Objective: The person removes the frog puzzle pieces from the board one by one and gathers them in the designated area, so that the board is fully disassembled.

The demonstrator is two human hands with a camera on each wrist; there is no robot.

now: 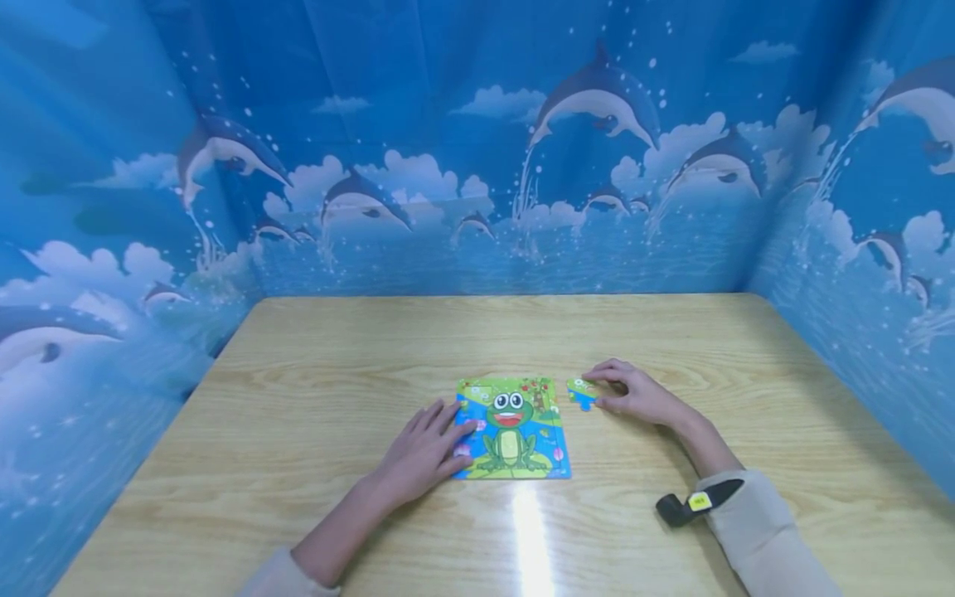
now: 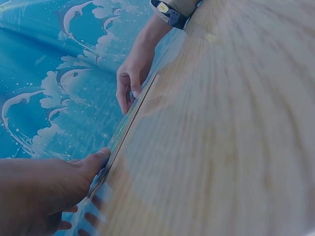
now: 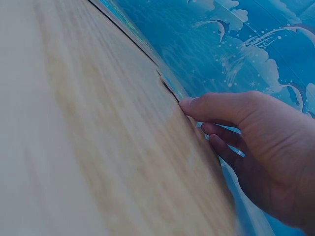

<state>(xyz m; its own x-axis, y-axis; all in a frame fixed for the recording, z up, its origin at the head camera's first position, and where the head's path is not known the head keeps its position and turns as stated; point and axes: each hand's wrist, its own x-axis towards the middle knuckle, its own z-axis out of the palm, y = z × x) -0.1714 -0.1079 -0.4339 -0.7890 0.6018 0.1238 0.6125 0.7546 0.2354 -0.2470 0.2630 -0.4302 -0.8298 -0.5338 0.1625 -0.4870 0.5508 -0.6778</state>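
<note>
A square frog jigsaw puzzle [image 1: 510, 444] lies flat on the wooden table, a green frog against blue and green. My left hand [image 1: 419, 454] rests on its left edge, fingers spread and reaching onto the picture. In the left wrist view that hand's thumb [image 2: 101, 155] lies at the puzzle's edge. Just right of the puzzle's upper corner is a loose puzzle piece [image 1: 579, 392], green and blue with a knob at its bottom. My right hand [image 1: 634, 398] pinches this piece from the right between thumb and fingers. The right wrist view has the thumb [image 3: 197, 105] at the piece's edge.
The pale wooden table [image 1: 358, 348] carries a bright light reflection in front of the puzzle. A blue curtain with dolphins [image 1: 448, 232] stands behind the table and along both sides. A dark strap with a small device [image 1: 686, 504] sits on the right wrist.
</note>
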